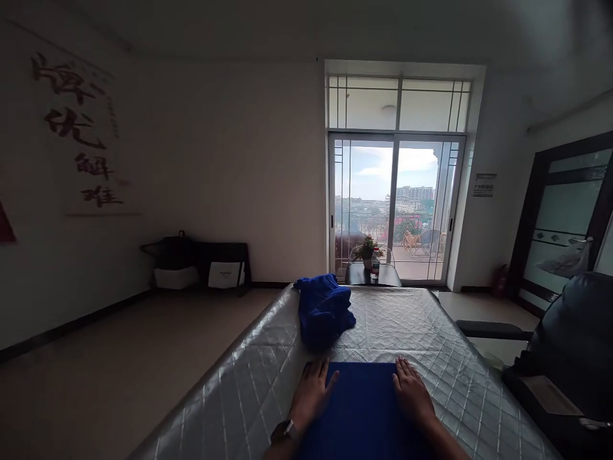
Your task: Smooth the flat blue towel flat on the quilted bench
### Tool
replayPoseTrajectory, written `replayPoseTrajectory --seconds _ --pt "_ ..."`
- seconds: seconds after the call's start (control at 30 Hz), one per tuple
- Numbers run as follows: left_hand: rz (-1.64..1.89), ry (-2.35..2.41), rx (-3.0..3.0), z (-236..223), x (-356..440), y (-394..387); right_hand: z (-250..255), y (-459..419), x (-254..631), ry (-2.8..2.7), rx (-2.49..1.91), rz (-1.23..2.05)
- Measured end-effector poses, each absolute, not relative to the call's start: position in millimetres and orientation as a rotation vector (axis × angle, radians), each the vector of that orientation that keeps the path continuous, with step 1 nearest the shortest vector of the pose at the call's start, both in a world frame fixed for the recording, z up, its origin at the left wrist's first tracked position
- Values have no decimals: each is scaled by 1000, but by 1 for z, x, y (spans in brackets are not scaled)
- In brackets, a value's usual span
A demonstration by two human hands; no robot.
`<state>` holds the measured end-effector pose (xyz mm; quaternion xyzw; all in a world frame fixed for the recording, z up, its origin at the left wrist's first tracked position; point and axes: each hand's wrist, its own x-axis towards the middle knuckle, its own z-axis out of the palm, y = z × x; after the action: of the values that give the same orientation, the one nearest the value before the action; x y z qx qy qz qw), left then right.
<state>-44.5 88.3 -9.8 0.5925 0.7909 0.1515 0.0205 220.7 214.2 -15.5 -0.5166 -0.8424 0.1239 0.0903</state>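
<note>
A flat blue cloth (361, 409) with a straight far edge lies on the silver quilted table cover (258, 364). My left hand (312, 390) rests on its far left corner, fingers stretched forward and thumb apart, with a watch on the wrist. At the far right corner lies my right hand (410, 386), its fingers flat and pointing away from me. Beyond my hands, toward the left edge of the table, sits a crumpled heap of blue cloth (323, 313). The near part of the flat cloth runs out of view between my arms.
A small dark table (357, 276) with a potted plant (368, 251) and a bottle (375, 265) stands past the far end, before glass sliding doors (393, 204). A black chair (575, 345) is close on the right. Bags (177, 259) sit by the left wall.
</note>
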Motion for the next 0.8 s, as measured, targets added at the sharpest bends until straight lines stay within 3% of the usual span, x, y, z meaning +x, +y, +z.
replayPoseTrajectory --seconds 0.8 --pt "434 2606 1878 -44 -64 94 -17 215 214 -2478 -1567 454"
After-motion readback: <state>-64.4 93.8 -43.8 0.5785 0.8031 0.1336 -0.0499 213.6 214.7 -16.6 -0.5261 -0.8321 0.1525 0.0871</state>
